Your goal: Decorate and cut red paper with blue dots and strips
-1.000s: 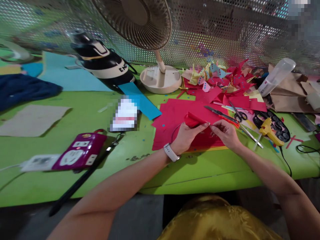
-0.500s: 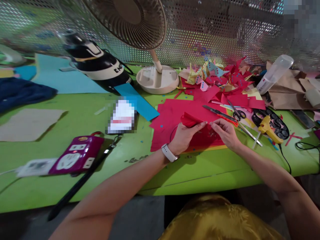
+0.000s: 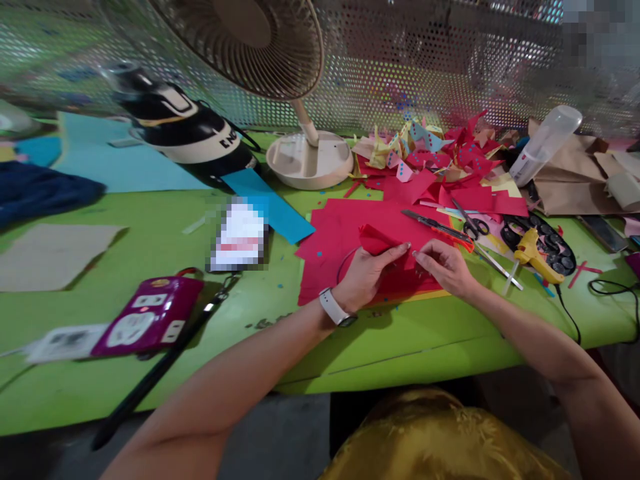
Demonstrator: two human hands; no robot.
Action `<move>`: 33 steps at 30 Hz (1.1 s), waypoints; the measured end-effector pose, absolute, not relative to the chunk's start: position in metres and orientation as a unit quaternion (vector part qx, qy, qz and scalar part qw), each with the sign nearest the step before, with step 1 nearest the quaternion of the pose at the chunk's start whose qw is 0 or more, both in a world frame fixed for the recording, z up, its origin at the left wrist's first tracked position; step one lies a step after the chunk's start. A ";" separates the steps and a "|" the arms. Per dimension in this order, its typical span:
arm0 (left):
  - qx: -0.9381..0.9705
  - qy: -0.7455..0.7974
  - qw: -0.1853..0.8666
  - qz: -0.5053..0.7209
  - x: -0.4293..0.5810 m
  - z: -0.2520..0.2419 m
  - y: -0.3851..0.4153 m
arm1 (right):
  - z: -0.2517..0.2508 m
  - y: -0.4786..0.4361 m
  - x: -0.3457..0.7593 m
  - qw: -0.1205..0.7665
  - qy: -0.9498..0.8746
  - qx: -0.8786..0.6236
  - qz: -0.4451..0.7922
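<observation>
My left hand (image 3: 363,277), with a white watch on the wrist, grips a folded piece of red paper (image 3: 373,239) over a stack of red sheets (image 3: 325,230). Close to its thumb tip, my right hand (image 3: 445,267) has its thumb and forefinger pinched together; whatever lies between them is too small to make out. An orange and black cutter (image 3: 443,230) lies on the red sheets just beyond my right hand. Right of it are black-handled scissors (image 3: 474,227) and a yellow glue gun (image 3: 537,256).
A fan (image 3: 311,160) and a black and white bottle (image 3: 200,137) stand at the back. Folded paper pieces (image 3: 425,150) are heaped behind the red sheets. A purple power strip (image 3: 150,313) lies left on the green table (image 3: 280,353). A clear bottle (image 3: 545,147) leans at the right.
The whole view has shifted slightly, so most things appear a little further left. My right fingertips have drawn slightly back toward me; my left hand keeps its hold on the paper.
</observation>
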State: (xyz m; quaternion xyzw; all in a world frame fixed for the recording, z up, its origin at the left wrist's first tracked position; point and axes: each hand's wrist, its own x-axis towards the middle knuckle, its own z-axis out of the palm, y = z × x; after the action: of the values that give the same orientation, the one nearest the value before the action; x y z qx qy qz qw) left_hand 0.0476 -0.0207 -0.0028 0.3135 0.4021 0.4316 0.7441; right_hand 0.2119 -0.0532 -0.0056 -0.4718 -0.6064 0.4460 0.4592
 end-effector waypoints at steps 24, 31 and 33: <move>0.306 0.351 0.768 0.439 0.042 -0.013 -0.007 | -0.011 -0.041 0.217 0.489 -0.557 -0.480 0.469; 0.398 0.336 0.740 0.425 0.041 -0.011 -0.001 | -0.012 -0.037 0.219 0.525 -0.548 -0.474 0.446; 0.412 0.333 0.733 0.426 0.042 -0.012 0.001 | -0.012 -0.036 0.218 0.527 -0.551 -0.466 0.448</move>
State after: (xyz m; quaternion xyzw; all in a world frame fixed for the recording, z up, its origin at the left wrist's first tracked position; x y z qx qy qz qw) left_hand 0.0420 0.0005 -0.0119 0.4124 0.3329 0.4256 0.7334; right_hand 0.2179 -0.0359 -0.0122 -0.4663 -0.5508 0.4484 0.5275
